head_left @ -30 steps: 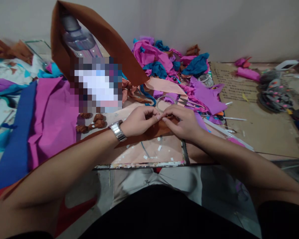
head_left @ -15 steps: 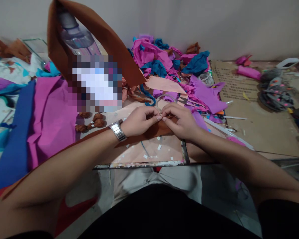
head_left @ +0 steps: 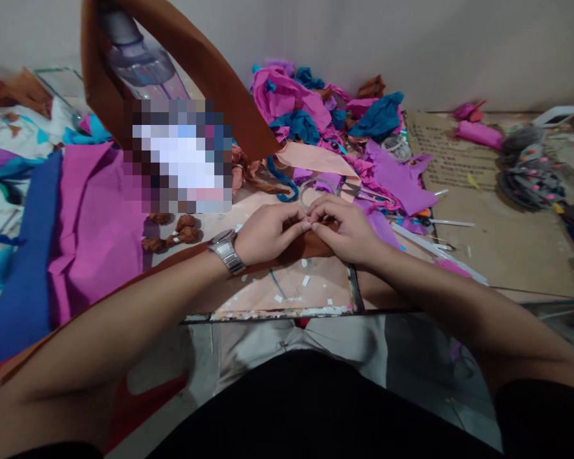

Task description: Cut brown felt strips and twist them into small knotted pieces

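Note:
My left hand [head_left: 270, 234], below a metal wristwatch [head_left: 227, 250], is closed, thumb pressed against bent fingers. Opposite it, my right hand [head_left: 343, 231] makes a similar pinch, and the fingertips of both meet. Whatever lies between them is too small or hidden to make out. Right under both hands is a long brown paper strip [head_left: 300, 250], which runs leftward beneath my left forearm. Just beyond the fingertips lies a clear ring [head_left: 318, 181], like a tape roll, with scissors [head_left: 369, 193] to its right. Small knotted brown paper balls [head_left: 186, 231] rest left of my left hand.
A brown paper loop [head_left: 239, 95] arches around a clear bottle [head_left: 146, 67], partly blurred out. Crumpled pink and teal paper [head_left: 296, 102] is heaped along the wall. Pink sheets [head_left: 95, 223] and a blue strip [head_left: 26, 255] lie left. Cardboard [head_left: 497, 236] and white sticks [head_left: 440, 252] are right.
Both hands keep their pinch at nearly the same spot. The fingers have shifted only slightly, and the whole view has moved a little.

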`<state>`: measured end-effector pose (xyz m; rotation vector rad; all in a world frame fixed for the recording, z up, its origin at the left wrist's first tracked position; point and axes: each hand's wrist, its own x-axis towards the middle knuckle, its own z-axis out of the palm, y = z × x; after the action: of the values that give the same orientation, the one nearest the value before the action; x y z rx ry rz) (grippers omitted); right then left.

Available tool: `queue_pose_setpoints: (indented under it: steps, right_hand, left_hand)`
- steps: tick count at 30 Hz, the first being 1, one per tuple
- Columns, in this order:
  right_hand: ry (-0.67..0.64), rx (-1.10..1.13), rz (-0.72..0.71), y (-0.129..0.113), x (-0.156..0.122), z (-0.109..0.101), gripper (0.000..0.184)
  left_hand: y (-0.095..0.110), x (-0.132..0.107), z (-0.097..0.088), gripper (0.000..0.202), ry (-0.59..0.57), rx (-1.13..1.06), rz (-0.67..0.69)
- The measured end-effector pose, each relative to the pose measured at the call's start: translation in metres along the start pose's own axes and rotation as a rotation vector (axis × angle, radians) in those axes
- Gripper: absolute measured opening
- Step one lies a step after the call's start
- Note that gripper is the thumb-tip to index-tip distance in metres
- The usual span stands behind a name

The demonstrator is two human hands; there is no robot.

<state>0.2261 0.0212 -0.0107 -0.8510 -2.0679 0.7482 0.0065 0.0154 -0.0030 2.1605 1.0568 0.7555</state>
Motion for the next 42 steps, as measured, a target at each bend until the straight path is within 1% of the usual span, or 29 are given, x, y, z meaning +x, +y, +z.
queue_pose_setpoints:
  steps: [11,18,24,30,34,37,42]
  right_hand:
    - [-0.077,0.057,0.062,0.0015,0.0039,0.0020,0.013]
    - [-0.112,0.061,0.125,0.0020,0.0050,0.0030,0.012]
    - [-0.127,0.079,0.169,0.0033,0.0050,0.0035,0.013]
    - [-0.108,0.098,0.208,0.0019,0.0050,0.0034,0.011]
    - [-0.079,0.118,0.155,0.0010,0.0051,0.0008,0.013]
    - [-0.084,0.078,0.095,0.0011,0.0054,-0.0005,0.014]
    - [-0.159,0.028,0.126,0.0023,0.0051,0.0007,0.014]
  left_hand:
    - [0.0004,0.0017,-0.0008,0.028,-0.026,-0.017,0.006]
    - [0.0015,0.0018,0.0001,0.029,-0.021,-0.026,0.003]
    - [0.0018,0.0009,0.0016,0.031,-0.007,0.003,-0.005]
    - [0.0002,0.0001,0.0014,0.027,0.005,0.030,0.012]
    - [0.0001,0.0018,-0.0008,0.026,0.006,0.079,0.032]
    - [0.0003,0.0030,-0.0014,0.026,-0.007,0.120,0.063]
    - [0.0009,0.0039,0.0002,0.024,-0.015,0.181,0.097]
